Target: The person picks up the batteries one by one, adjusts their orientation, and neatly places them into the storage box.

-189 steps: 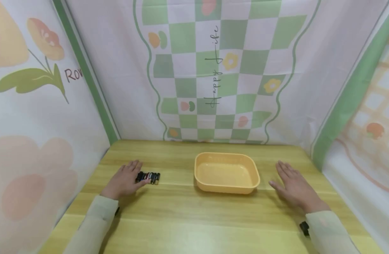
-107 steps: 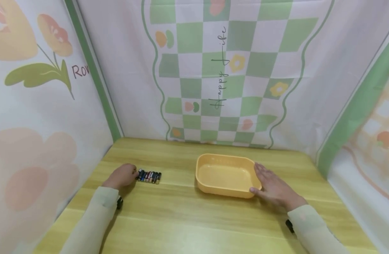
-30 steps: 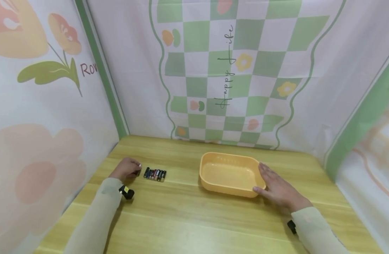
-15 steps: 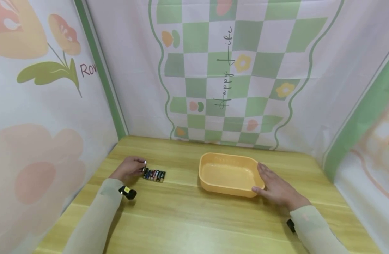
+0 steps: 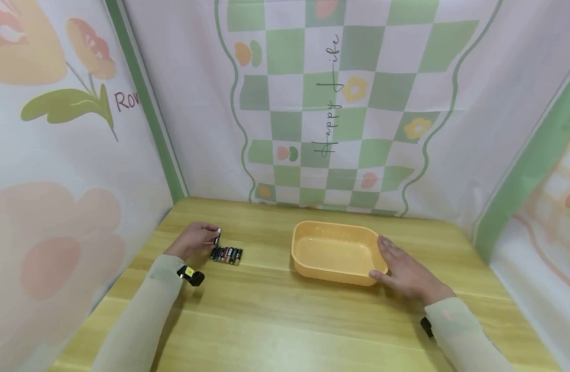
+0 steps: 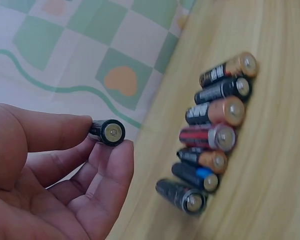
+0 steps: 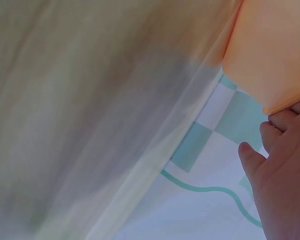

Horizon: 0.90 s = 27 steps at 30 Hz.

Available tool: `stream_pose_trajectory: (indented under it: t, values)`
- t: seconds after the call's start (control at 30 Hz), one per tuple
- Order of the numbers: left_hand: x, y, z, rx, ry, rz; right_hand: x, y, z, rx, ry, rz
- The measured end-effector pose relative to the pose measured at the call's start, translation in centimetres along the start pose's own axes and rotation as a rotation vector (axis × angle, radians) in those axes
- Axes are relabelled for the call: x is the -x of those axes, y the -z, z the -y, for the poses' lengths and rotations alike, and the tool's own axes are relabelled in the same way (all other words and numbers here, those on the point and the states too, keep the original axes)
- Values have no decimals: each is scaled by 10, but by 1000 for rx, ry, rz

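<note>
My left hand pinches one dark battery between thumb and fingertips, its end facing the camera in the left wrist view. The battery is lifted above the far-left end of a row of batteries. Several batteries lie side by side there; a red one lies amid black and copper ones. My right hand rests against the right end of a yellow plastic basin, fingers extended along its side and thumb at the near corner. In the right wrist view, fingertips of the right hand meet the basin's rim.
The wooden table carries the basin right of centre and the batteries to its left. A checked curtain hangs behind the table's far edge. A flowered curtain stands along the left side.
My left hand took a battery at the row's left end, drew it left, then raised it toward the back right. My right hand moved in from the right to the basin and stays there.
</note>
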<state>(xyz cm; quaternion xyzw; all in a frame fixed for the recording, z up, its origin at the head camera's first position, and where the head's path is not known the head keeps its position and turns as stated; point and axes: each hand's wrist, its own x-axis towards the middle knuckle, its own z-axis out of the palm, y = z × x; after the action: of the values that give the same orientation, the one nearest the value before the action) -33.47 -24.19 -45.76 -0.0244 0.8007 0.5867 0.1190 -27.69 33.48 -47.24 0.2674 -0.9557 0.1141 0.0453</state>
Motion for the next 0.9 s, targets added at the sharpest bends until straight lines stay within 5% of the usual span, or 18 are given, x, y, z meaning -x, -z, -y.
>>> stream_pose_trajectory:
  t: [0.33,0.9]
  values:
    - [2,-17,-18,297,15,115,2,2,-1,-2,7,-15]
    - [-3,-59,-36,323,-18,213,4,1,-3,-24,-27,5]
